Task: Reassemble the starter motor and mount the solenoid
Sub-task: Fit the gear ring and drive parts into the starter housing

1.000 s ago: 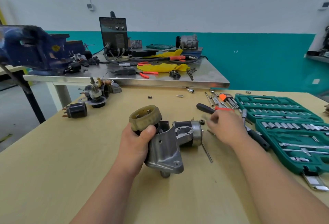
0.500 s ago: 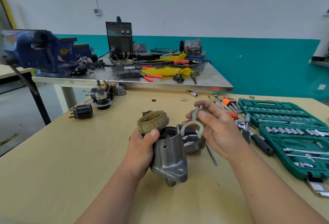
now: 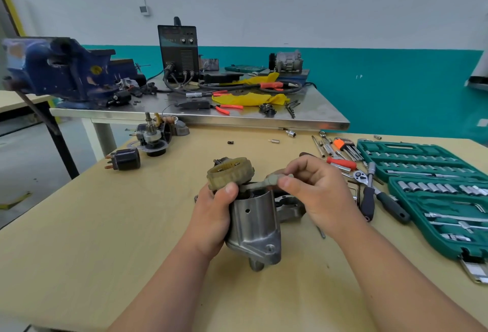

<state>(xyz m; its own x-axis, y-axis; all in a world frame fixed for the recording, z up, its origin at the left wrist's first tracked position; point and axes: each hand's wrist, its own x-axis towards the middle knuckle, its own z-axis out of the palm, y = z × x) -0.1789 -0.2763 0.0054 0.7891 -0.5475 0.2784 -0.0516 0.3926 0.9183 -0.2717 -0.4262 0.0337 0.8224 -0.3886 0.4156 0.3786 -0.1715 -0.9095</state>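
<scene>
Freshly picked from the tan wooden surface (image 3: 105,226), the pale grey plastic fork lever (image 3: 264,183), pinched in the right hand (image 3: 317,191), now tips toward the mouth of the silver metal starter housing (image 3: 253,220) gripped by the left hand (image 3: 211,215), suggesting lever fitting has begun.

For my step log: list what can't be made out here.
Head view:
Far end of fork lever: behind left hand and gear ring.
Inside of starter housing: hidden by its wall.
Markings in socket case: too small; right side cut by frame edge.
Detail of blue vise: blurred.
</scene>
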